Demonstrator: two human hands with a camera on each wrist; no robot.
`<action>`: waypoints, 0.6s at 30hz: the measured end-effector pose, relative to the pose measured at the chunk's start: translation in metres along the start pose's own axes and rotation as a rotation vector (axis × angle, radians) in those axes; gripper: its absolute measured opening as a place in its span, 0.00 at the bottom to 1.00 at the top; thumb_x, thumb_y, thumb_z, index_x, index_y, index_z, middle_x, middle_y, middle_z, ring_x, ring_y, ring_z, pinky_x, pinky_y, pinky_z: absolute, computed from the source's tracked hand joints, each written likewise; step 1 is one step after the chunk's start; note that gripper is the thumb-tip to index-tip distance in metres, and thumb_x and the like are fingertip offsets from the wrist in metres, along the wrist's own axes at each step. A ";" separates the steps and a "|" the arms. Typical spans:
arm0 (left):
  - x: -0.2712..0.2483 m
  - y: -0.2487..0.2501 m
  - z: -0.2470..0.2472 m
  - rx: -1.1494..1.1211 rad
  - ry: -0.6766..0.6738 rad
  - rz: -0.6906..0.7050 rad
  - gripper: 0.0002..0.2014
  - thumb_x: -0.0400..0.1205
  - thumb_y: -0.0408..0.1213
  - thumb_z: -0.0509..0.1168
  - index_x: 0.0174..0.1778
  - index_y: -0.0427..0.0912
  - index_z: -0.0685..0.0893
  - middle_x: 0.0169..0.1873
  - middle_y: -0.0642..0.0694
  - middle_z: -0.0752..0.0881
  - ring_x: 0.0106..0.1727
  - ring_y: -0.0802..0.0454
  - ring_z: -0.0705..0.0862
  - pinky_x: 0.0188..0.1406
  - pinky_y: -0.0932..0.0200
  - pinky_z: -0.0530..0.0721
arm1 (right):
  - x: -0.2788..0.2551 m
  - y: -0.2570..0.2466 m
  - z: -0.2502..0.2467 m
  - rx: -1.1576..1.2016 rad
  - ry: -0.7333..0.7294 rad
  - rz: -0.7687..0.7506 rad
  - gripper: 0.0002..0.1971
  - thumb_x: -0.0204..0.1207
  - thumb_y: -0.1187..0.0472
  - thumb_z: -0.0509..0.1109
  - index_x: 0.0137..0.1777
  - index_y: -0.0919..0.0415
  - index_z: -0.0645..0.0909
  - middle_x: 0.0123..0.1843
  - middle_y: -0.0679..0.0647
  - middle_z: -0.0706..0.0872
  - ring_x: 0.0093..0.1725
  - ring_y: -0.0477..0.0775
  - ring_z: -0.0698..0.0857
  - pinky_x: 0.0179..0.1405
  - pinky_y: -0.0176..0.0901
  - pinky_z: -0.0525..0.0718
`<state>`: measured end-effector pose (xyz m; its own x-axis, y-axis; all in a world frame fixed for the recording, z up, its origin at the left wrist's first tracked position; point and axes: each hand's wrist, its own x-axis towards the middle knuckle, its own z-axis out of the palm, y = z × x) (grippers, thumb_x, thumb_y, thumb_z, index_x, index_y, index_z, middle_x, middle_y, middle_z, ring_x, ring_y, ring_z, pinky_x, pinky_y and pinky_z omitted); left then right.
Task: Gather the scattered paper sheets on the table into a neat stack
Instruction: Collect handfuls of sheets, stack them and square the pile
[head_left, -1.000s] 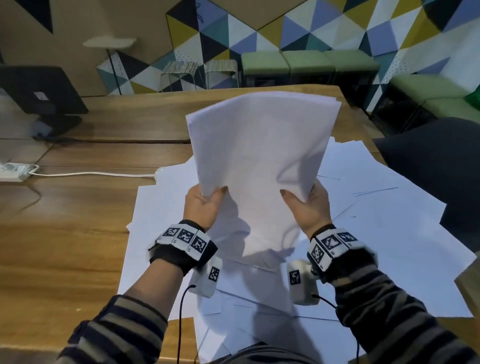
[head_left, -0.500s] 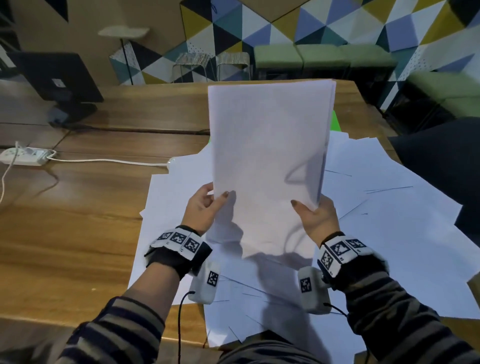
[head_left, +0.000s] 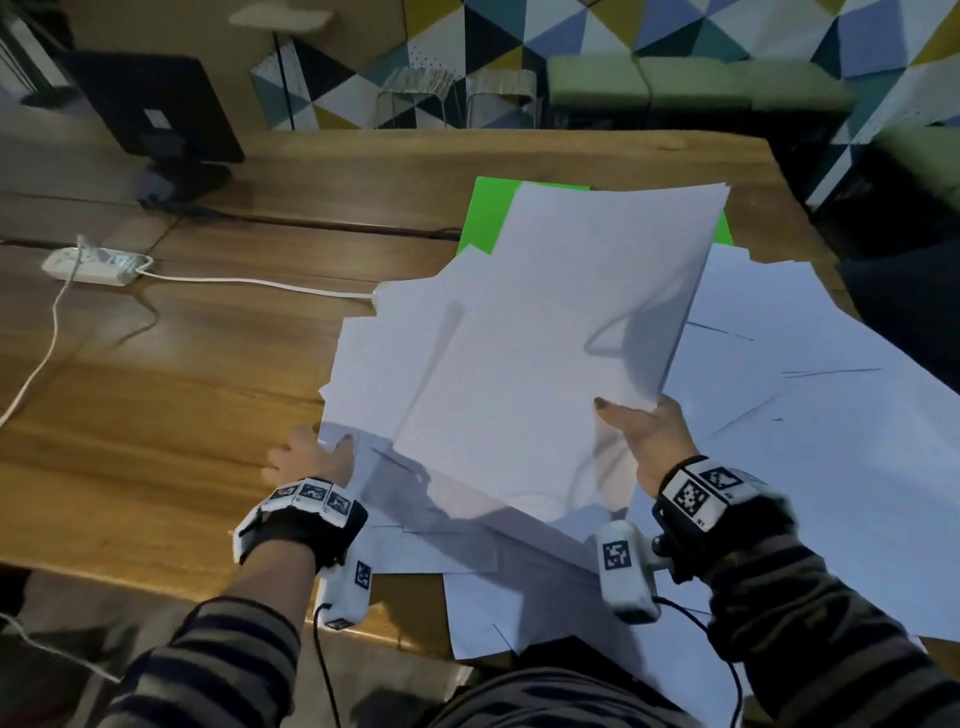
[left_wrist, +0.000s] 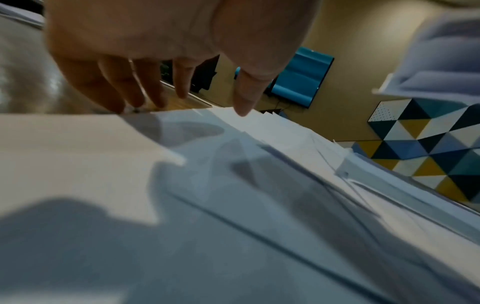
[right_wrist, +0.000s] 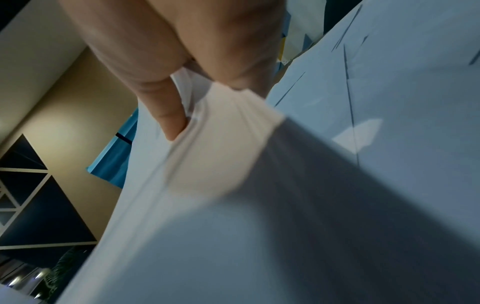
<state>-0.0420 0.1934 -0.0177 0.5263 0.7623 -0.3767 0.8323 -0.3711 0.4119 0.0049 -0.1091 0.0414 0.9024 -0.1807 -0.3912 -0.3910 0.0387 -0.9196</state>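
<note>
My right hand (head_left: 649, 436) grips the lower right corner of a gathered stack of white sheets (head_left: 571, 322), held tilted above the table; in the right wrist view the thumb (right_wrist: 168, 123) presses into the stack (right_wrist: 221, 148). My left hand (head_left: 306, 457) is down at the left edge of the scattered white sheets (head_left: 831, 441) lying on the table. In the left wrist view its fingers (left_wrist: 155, 98) reach to the edge of the loose sheets (left_wrist: 233, 205), fairly straight, and the thumb tip touches the top sheet. A green sheet (head_left: 488, 208) shows behind the stack.
The wooden table (head_left: 156, 415) is bare on the left. A white power strip (head_left: 91, 265) with its cable (head_left: 260, 283) lies at the far left, and a dark monitor (head_left: 156, 104) stands behind it. A dark chair (head_left: 909, 312) is at the right edge.
My left hand has let go of the stack and dropped to the left edge of the sheets on the table. The stack, now held by the right hand alone, has tilted back and rightward.
</note>
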 end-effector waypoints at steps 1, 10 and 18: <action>0.002 -0.001 0.001 0.012 0.019 -0.035 0.32 0.78 0.50 0.67 0.74 0.39 0.66 0.71 0.31 0.67 0.72 0.33 0.66 0.70 0.43 0.66 | 0.000 0.001 -0.001 0.006 0.007 -0.006 0.17 0.74 0.68 0.72 0.62 0.64 0.74 0.54 0.54 0.80 0.55 0.52 0.77 0.64 0.45 0.70; 0.010 0.019 0.010 -0.216 -0.203 0.063 0.26 0.73 0.40 0.73 0.64 0.31 0.78 0.59 0.33 0.84 0.58 0.36 0.83 0.53 0.48 0.81 | -0.001 0.000 -0.017 0.034 0.033 0.012 0.11 0.74 0.70 0.71 0.54 0.64 0.78 0.38 0.51 0.81 0.38 0.46 0.77 0.34 0.38 0.70; -0.001 0.023 0.014 -0.138 -0.125 0.152 0.33 0.69 0.39 0.77 0.68 0.37 0.71 0.60 0.37 0.81 0.61 0.36 0.81 0.53 0.49 0.81 | 0.003 0.016 -0.036 0.014 0.104 0.087 0.11 0.74 0.70 0.71 0.56 0.67 0.78 0.39 0.53 0.82 0.46 0.58 0.81 0.38 0.42 0.77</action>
<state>-0.0206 0.1768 -0.0192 0.6686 0.6281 -0.3981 0.7145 -0.3943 0.5779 -0.0048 -0.1448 0.0267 0.8414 -0.2767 -0.4643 -0.4636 0.0719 -0.8831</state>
